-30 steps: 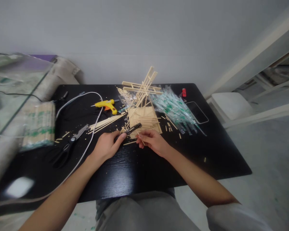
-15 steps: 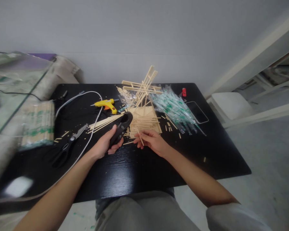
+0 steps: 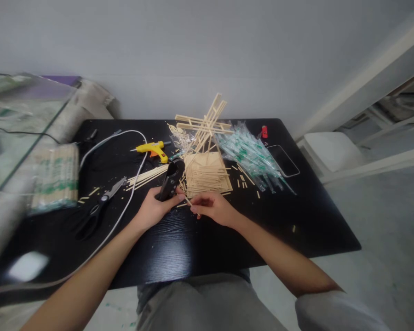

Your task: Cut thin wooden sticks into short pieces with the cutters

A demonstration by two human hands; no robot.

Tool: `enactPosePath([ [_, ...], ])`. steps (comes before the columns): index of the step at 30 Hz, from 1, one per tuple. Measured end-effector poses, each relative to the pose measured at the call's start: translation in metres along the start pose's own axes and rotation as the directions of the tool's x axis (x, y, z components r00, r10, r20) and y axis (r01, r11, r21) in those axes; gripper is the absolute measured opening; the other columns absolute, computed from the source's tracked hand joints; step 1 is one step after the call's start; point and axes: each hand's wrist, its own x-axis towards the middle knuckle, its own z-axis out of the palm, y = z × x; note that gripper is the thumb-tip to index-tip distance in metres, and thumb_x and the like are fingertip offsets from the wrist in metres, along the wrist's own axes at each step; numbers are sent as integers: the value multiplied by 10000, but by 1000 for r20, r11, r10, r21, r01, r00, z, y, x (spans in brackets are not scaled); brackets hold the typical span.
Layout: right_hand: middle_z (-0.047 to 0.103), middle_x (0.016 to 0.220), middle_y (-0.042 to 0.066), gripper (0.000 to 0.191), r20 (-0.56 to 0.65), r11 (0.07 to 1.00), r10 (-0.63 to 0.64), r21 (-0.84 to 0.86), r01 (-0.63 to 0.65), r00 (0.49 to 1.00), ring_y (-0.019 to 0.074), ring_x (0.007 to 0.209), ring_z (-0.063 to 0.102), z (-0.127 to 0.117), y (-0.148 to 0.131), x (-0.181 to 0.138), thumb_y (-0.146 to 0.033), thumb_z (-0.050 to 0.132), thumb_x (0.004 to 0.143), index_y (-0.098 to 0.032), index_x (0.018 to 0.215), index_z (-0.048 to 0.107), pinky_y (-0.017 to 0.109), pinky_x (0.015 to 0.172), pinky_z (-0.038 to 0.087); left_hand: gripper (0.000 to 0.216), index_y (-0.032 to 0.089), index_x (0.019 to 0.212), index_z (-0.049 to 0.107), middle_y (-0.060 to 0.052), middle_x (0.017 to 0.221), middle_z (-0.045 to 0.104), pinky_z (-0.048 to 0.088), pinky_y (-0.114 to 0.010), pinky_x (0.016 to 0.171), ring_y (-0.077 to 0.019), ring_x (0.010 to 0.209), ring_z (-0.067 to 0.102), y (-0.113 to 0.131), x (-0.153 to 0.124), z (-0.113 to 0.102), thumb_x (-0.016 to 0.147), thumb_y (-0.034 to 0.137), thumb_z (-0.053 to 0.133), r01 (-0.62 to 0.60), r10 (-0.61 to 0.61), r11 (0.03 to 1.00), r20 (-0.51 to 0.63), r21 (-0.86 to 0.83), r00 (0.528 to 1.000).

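My left hand (image 3: pixel 155 209) is closed around a black cutter (image 3: pixel 171 179), which stands tilted with its head up over the black table (image 3: pixel 193 243). My right hand (image 3: pixel 212 208) pinches a thin wooden stick (image 3: pixel 186 199) whose tip points toward the cutter and my left thumb. Just behind both hands lies a flat panel of glued sticks (image 3: pixel 207 172), and behind that stands a stick frame (image 3: pixel 203 124) with crossed pieces.
A yellow glue gun (image 3: pixel 153 150), scissors (image 3: pixel 98 209), a grey cable (image 3: pixel 124 184), loose long sticks (image 3: pixel 146 177) and cut bits lie at the left and centre. Plastic-wrapped sticks (image 3: pixel 248 154), a phone (image 3: pixel 283 160) and a red lighter (image 3: pixel 264 132) lie at the right. Bundled sticks (image 3: pixel 55 177) sit far left.
My left hand has raised the cutter from lying flat to standing up. My right hand has drawn the stick nearer, toward the left hand.
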Motion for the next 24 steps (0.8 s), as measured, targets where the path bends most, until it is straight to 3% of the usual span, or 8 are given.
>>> enactPosePath([
  [3, 688, 743, 7, 294, -9, 997, -16, -78, 15, 1000, 125, 632, 620, 0, 1, 0, -391, 846, 732, -152, 874, 748, 258, 593, 546, 305, 141, 846, 734, 54, 510, 504, 267, -217, 405, -60, 425, 385, -1, 1, 0, 751, 424, 798, -11, 11, 1000, -3, 27, 1000],
  [6, 718, 774, 23, 205, -76, 940, -163, -315, 132, 984, 143, 649, 642, -1, 1, -2, -357, 771, 832, -164, 897, 755, 274, 620, 541, 275, 149, 810, 721, 45, 543, 531, 276, -212, 410, -57, 439, 397, -2, 1, 0, 745, 401, 809, -38, 39, 999, -52, 15, 998],
  [8, 745, 857, 50, 121, -73, 798, -335, -552, 242, 939, 173, 752, 675, -3, 1, -3, -285, 723, 891, -173, 925, 755, 304, 708, 550, 276, 153, 816, 709, 44, 564, 541, 291, -206, 415, -57, 447, 407, -2, 2, -1, 739, 395, 819, -52, 48, 998, -115, -34, 992],
  [11, 747, 967, 85, 75, 76, 493, -481, -800, 341, 874, 223, 936, 673, -6, 1, -3, -164, 697, 911, -168, 975, 735, 380, 888, 530, 276, 156, 808, 677, 58, 537, 506, 292, -201, 407, -54, 429, 390, 0, 3, -2, 734, 379, 823, -59, 29, 985, -183, -162, 983],
  [13, 736, 981, 91, 93, 165, 349, -472, -867, 355, 866, 237, 984, 652, -7, 2, -4, -124, 671, 923, -162, 993, 719, 405, 941, 512, 267, 158, 787, 655, 71, 502, 467, 274, -198, 393, -51, 408, 361, 1, 5, -3, 729, 355, 825, -65, 16, 967, -197, -247, 980],
  [16, 716, 980, 92, 107, 215, 227, -423, -915, 332, 880, 244, 985, 627, -6, 2, -4, -124, 626, 952, -152, 1019, 705, 408, 947, 510, 244, 158, 765, 637, 79, 472, 431, 255, -194, 386, -47, 395, 336, 1, 7, -3, 737, 321, 816, -72, 13, 944, -180, -322, 984],
  [19, 688, 972, 98, 99, 214, 160, -409, -940, 301, 887, 251, 973, 605, -3, 1, -5, -146, 618, 960, -137, 1017, 699, 409, 940, 511, 221, 157, 757, 633, 79, 465, 420, 252, -194, 387, -46, 394, 329, 0, 8, -3, 751, 299, 804, -72, 12, 932, -170, -355, 985],
  [24, 654, 972, 101, 77, 184, 124, -405, -959, 253, 896, 245, 946, 580, -1, 1, -5, -184, 624, 966, -132, 963, 681, 401, 929, 502, 196, 158, 742, 634, 76, 463, 411, 258, -199, 390, -48, 396, 330, 0, 7, -3, 769, 282, 785, -83, 23, 932, -171, -353, 985],
])
